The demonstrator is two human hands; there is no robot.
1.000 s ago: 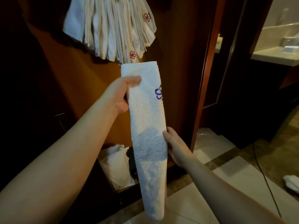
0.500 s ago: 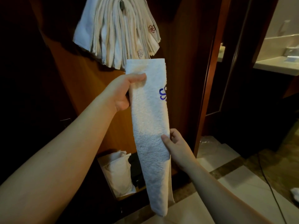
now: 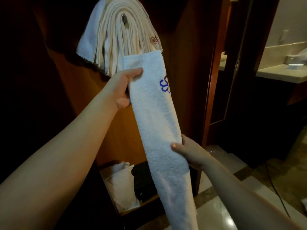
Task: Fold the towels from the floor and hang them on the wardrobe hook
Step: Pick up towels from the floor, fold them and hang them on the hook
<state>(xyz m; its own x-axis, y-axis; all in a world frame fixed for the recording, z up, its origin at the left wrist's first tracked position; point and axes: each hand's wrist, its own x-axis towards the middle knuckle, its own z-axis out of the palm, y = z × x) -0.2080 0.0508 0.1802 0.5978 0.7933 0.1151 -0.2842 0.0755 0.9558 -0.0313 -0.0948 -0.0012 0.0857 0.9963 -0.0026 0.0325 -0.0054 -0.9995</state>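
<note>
A white towel (image 3: 156,123) with a blue embroidered mark hangs as a long folded strip in front of the wardrobe. My left hand (image 3: 123,87) pinches its upper left edge, thumb on the front. My right hand (image 3: 187,151) grips its right edge lower down, thumb across the front. Just above the towel's top edge, several folded cream towels (image 3: 119,39) hang draped over the wardrobe hook (image 3: 124,19), whose metal shows between the folds. The towel's lower end dangles free near the floor.
The wooden wardrobe back panel (image 3: 79,83) stands behind the towels. A white bag (image 3: 121,185) sits on the wardrobe's bottom shelf. A dark door frame (image 3: 216,80) rises at the right, with a tiled floor (image 3: 221,209), a cable (image 3: 274,188) and a pale counter (image 3: 282,73) beyond.
The view has tilted upward, bringing the hook and the hung towels fully into sight. My right hand has shifted its grip lower on the towel; both hands keep hold.
</note>
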